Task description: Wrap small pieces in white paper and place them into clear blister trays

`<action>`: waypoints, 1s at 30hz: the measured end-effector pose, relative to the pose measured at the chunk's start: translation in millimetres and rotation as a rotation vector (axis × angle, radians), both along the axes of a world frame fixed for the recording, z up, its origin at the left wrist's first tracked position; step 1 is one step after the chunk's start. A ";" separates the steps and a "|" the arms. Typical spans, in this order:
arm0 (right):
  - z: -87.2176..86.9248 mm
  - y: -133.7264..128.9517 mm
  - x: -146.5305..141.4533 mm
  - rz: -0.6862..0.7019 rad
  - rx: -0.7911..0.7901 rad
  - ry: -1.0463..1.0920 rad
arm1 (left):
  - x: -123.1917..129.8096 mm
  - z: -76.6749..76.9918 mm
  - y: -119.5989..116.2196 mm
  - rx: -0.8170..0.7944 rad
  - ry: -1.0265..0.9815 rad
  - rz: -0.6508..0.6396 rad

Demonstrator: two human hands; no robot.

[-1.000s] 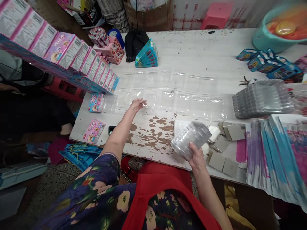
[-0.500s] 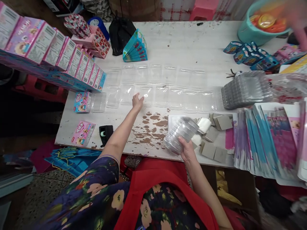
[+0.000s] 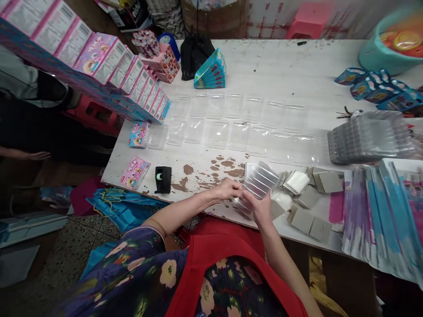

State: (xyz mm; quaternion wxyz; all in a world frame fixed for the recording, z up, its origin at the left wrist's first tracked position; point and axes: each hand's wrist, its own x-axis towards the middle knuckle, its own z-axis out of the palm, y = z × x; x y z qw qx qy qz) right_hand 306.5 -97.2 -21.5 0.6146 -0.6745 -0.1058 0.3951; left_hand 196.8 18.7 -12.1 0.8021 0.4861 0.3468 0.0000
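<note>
Close to the table's front edge, my right hand [image 3: 261, 208] grips a stack of clear plastic trays [image 3: 262, 178], thumb on the near side. My left hand [image 3: 228, 190] has its fingers pinched at the left edge of that same stack, close to the right thumb. How many trays the left fingers hold does not show. Beyond the hands, clear trays [image 3: 218, 134] lie flat in two rows across the white table [image 3: 264, 66]. Grey card pieces [image 3: 320, 226] and a white wrapped bundle [image 3: 296, 182] lie just right of my right hand.
A tape dispenser [image 3: 163, 179] and a pink packet [image 3: 135, 173] sit at the front left. Pink boxes [image 3: 99, 57] are stacked at the left. On the right stand more nested trays [image 3: 370, 136], purple and blue packets [image 3: 380, 211] and a turquoise bucket [image 3: 380, 55].
My left hand has drawn back from the near row of laid-out trays to the held stack. My right hand still holds the stack. The view has shifted left.
</note>
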 end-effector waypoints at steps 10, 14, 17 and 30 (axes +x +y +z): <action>1.2 12.1 -10.3 0.038 0.065 0.361 | -16.5 15.0 5.8 -0.084 -0.095 0.064; -1.0 13.5 -6.4 -0.096 0.013 0.400 | -43.6 27.8 37.7 -0.117 -0.246 0.280; -3.5 5.8 2.0 -0.152 -0.017 0.413 | -70.9 16.2 69.7 -0.052 -0.201 0.511; -2.3 -39.2 5.2 -0.240 -0.144 0.405 | -29.9 -118.3 60.2 -0.324 0.026 0.577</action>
